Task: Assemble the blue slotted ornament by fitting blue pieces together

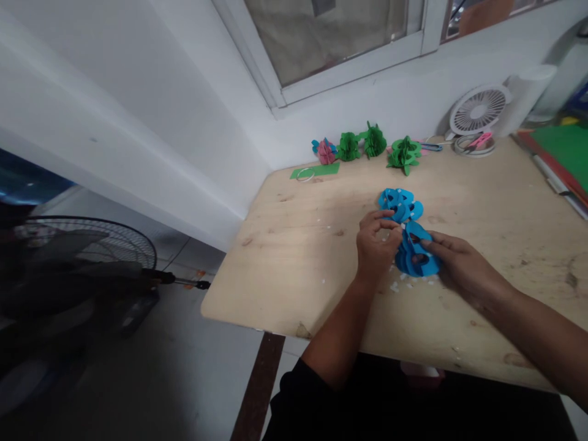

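My right hand [459, 260] grips a blue paper cutout piece [416, 260], layered with rounded lobes and dark openings, just above the table. My left hand [377, 244] is closed in a pinch at the piece's upper left edge. A tiny white bit [403, 226] shows by its fingertips; whether they hold it or the paper I cannot make out. Right behind the left fingers, a second blue paper cluster [399, 202] with small white patches lies on the table. White scraps [395, 286] are scattered below the held piece.
Along the back of the wooden table [285, 263] stand several green paper flowers [375, 141] and a pink-and-blue one [326, 151]. A green strip [316, 171] lies before them. Back right are a small white fan [478, 111], a tape roll [475, 147] and green sheets [563, 150].
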Tool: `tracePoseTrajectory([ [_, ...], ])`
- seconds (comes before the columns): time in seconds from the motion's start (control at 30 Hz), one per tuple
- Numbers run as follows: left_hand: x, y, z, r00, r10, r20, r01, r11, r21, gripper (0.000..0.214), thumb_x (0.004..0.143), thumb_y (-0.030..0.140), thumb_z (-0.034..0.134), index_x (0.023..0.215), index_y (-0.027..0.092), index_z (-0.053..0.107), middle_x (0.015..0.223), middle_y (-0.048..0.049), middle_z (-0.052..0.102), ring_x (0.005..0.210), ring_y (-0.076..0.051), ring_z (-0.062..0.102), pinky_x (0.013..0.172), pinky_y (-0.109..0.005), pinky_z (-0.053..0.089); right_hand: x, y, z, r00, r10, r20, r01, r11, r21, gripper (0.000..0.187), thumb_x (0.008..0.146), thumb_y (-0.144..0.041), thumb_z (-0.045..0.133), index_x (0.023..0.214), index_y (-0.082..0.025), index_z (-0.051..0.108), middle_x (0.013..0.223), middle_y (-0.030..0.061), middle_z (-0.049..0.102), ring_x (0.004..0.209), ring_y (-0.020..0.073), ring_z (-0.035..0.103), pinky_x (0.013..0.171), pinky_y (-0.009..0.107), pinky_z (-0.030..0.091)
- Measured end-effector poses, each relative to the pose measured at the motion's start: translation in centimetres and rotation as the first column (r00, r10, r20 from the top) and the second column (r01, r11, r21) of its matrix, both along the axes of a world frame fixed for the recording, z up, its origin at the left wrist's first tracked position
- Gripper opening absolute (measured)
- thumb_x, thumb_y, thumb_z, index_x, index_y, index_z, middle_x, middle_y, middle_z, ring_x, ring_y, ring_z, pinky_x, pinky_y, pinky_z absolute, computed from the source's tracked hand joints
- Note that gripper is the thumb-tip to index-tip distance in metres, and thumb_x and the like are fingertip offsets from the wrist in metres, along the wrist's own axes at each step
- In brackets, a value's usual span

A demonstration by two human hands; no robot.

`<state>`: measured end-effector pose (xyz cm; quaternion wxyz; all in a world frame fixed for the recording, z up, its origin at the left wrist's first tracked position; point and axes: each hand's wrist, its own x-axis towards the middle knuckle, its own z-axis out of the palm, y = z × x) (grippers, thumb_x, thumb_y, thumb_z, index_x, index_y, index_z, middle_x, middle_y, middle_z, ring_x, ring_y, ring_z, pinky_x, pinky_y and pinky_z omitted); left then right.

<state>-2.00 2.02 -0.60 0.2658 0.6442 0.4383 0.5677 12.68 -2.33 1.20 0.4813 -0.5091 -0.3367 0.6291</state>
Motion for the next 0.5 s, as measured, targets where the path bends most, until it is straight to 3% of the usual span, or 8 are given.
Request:
tracePoseTrajectory([
  [0.13,-0.3,-0.4,0.5,1.0,-0.015,0.003,0.015,0.996,0.083,0.01,0.08,0.012,0.064,0.087,0.02,0.066,0.114,-0.009,0.069,0.115,-0.023,0.064,0.1,-0.043,0.052,0.2,0.3,-0.1,0.999,-0.048,-0.022,0.049,0.998,0.037,0.028,0.065,-0.045,0.084,0.077,-0.023,0.072,0.069,0.0009,0.07,0.059,0.0166,0.06,0.06,0.03,0.05],
  [0.3,-0.4,-1.3,1.2,0.985,-0.032,-0.169,0.065,0.979,0.195,0.019,0.08,0.007,0.054,0.072,0.021,0.063,0.106,-0.0065,0.072,0.121,-0.024,0.059,0.106,-0.047,0.047,0.5,0.6,0.0,0.991,-0.125,-0.043,0.127,0.991,0.05,0.019,0.07,-0.039,0.08,0.077,-0.023,0.071,0.068,-0.0003,0.069,0.061,0.0172,0.061,0.065,0.031,0.051],
  [0.5,0.0,-1.5,1.4,0.986,0.04,-0.163,0.007,0.961,0.278,0.013,0.085,0.018,0.058,0.073,0.02,0.061,0.094,-0.0068,0.072,0.107,-0.022,0.063,0.099,-0.045,0.051,0.8,0.9,0.1,0.977,-0.195,-0.083,0.202,0.976,0.084,0.012,0.072,-0.032,0.076,0.078,-0.024,0.071,0.065,-0.0023,0.064,0.06,0.0168,0.059,0.065,0.031,0.051],
])
